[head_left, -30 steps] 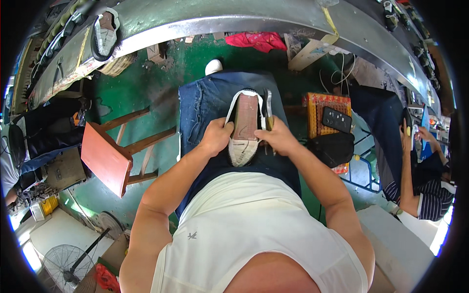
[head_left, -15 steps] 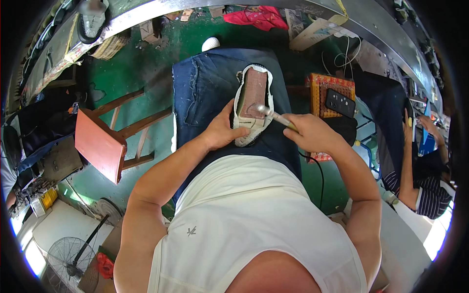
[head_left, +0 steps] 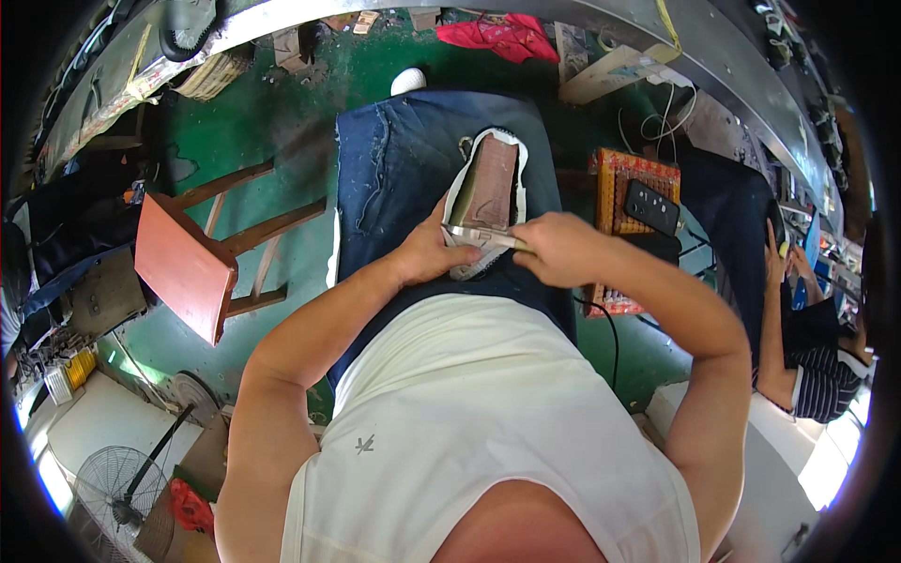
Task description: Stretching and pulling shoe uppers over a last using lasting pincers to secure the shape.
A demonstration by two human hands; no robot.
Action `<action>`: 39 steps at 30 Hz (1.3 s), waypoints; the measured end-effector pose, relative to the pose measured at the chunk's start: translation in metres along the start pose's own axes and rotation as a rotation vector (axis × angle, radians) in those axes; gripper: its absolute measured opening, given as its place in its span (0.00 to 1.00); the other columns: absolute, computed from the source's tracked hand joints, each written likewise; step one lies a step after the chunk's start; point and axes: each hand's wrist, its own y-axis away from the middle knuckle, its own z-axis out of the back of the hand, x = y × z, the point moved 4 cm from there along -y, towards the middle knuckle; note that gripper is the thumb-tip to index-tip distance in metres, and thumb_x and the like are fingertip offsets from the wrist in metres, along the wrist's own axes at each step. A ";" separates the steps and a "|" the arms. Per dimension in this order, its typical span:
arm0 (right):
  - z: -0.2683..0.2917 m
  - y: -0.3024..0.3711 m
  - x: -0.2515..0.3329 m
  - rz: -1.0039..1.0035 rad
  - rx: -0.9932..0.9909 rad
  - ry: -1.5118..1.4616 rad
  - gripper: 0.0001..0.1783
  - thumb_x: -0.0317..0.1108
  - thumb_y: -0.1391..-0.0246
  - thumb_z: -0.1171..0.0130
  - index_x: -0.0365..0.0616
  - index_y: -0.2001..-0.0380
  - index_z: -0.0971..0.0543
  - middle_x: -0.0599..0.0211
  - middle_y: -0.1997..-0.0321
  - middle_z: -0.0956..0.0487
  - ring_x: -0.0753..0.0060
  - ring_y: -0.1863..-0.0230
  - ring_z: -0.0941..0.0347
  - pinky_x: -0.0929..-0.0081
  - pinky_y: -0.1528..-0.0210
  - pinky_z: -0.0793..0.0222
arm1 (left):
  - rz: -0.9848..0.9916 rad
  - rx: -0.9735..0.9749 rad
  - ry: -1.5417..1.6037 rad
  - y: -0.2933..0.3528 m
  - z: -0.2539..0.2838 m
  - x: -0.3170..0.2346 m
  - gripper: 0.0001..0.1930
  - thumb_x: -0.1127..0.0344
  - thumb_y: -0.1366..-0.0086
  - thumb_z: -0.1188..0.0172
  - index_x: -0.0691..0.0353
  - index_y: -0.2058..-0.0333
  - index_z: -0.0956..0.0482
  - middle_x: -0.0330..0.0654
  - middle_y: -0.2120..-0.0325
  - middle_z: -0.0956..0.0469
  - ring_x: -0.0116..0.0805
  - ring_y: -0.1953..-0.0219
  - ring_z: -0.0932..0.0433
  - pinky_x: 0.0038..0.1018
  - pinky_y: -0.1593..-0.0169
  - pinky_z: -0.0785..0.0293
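Note:
On my lap lies a shoe upper on a last (head_left: 492,178), sole side up. Its rim is white and a reddish-brown block fills much of the bottom. My left hand (head_left: 425,251) is closed round the left side of its near end, the thumb laid across it. In my right hand (head_left: 566,250) is a hammer (head_left: 502,240) with a metal head and a pale handle. The hammer lies across the near end of the shoe, its head close to my left thumb. Dark blue denim cloth (head_left: 375,178) covers my lap beneath the shoe.
To the left stands a stool with a reddish seat (head_left: 183,267). On the right, a black phone (head_left: 652,206) rests on a beaded seat (head_left: 619,192). A metal bench edge (head_left: 375,14) curves across the front. A fan (head_left: 127,497) stands lower left; a co-worker's arm (head_left: 774,347) is far right.
My right hand has moved left and slightly down, bringing the hammer from above the shoe's right side across its near end. My left hand keeps its grip on the shoe.

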 end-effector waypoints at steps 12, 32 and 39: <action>0.043 0.007 0.016 -0.349 0.508 0.030 0.18 0.35 0.39 0.44 0.28 0.54 0.25 0.38 0.58 0.20 0.38 0.51 0.23 0.52 0.47 0.29 | 0.002 -0.049 0.180 0.011 -0.012 -0.018 0.53 0.59 0.36 0.39 0.72 0.27 0.69 0.53 0.29 0.45 0.40 0.29 0.42 0.31 0.28 0.48; -0.004 0.011 -0.034 -0.110 -0.205 -0.069 0.27 0.31 0.43 0.40 0.28 0.43 0.30 0.38 0.53 0.22 0.37 0.49 0.25 0.53 0.45 0.30 | -0.164 -0.819 -0.290 -0.022 0.003 -0.008 0.27 0.56 0.21 0.63 0.74 0.38 0.31 0.66 0.44 0.26 0.57 0.38 0.28 0.38 0.36 0.33; 0.006 -0.017 -0.044 -0.238 -0.308 0.115 0.18 0.33 0.41 0.43 0.32 0.51 0.27 0.44 0.53 0.20 0.40 0.50 0.24 0.50 0.50 0.27 | -0.455 -0.691 -0.742 -0.016 -0.005 -0.022 0.25 0.62 0.25 0.55 0.68 0.34 0.36 0.73 0.34 0.44 0.65 0.38 0.31 0.41 0.35 0.34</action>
